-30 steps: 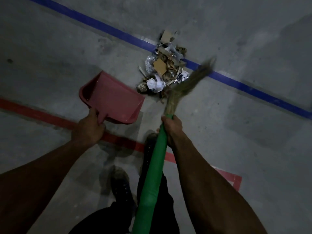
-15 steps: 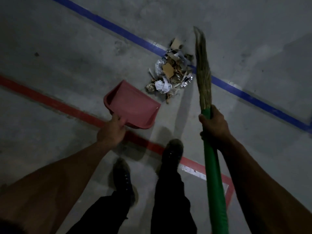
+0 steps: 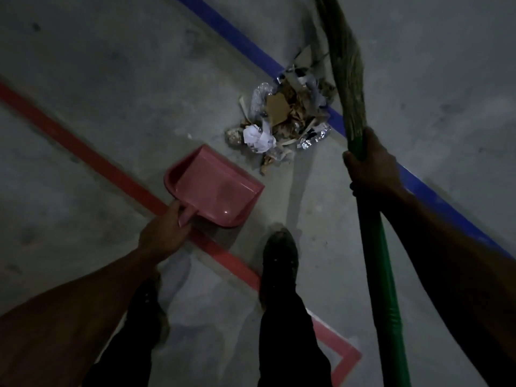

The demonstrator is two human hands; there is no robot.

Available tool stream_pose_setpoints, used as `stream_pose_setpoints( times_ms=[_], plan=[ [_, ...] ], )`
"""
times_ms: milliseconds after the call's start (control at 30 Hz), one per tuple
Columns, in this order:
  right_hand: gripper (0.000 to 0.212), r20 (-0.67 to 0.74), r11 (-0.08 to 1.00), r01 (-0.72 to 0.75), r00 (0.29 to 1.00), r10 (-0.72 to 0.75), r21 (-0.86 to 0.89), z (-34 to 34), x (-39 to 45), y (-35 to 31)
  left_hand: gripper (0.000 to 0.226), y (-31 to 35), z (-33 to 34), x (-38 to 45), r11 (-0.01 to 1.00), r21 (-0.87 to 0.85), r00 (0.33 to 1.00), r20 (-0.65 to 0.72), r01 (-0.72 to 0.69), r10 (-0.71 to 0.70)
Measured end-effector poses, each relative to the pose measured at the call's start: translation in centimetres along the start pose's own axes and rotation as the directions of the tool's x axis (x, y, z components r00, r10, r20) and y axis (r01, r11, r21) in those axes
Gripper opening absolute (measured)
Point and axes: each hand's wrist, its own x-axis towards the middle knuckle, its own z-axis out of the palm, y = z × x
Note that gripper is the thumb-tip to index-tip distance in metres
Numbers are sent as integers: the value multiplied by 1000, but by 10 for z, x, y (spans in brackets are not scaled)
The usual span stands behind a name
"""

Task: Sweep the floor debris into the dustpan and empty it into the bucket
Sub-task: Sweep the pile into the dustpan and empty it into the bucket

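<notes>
Underfoot, the grey concrete floor (image 3: 117,88) is dull and mottled, crossed by a blue painted line (image 3: 245,43) running toward the right edge and a red line (image 3: 83,148) that turns a corner near the bottom. Two dark trouser legs and a scuffed dark shoe (image 3: 280,254) stand between the red line and the debris. Next in size, the broom (image 3: 374,247) has a smooth green handle and a straw-coloured bundle of bristles; half a second ago it was lower in view, and now its bristles reach up past the top edge, just right of the pile. The right hand (image 3: 370,166) is wrapped around the handle just below the bristles. The pink plastic dustpan (image 3: 215,188), glossy and shovel-shaped, is held by its short handle in the left hand (image 3: 164,233), its open lip near the pile but apart from it, closer than before. The debris (image 3: 287,121), a heap of cardboard scraps, crumpled white paper and foil, lies on the blue line.
</notes>
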Motion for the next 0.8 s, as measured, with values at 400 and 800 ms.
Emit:
stream_pose_setpoints(
  times_ms=[400, 800],
  plan=[
    [52, 102, 912, 159, 986, -130, -378, -9, 109, 7, 51, 15, 22, 58, 983, 174, 998, -15, -55, 58],
    [62, 388, 826, 374, 898, -209, -421, 53, 41, 52, 44, 51, 22, 106, 976, 176, 990, -40, -126, 135]
  ],
)
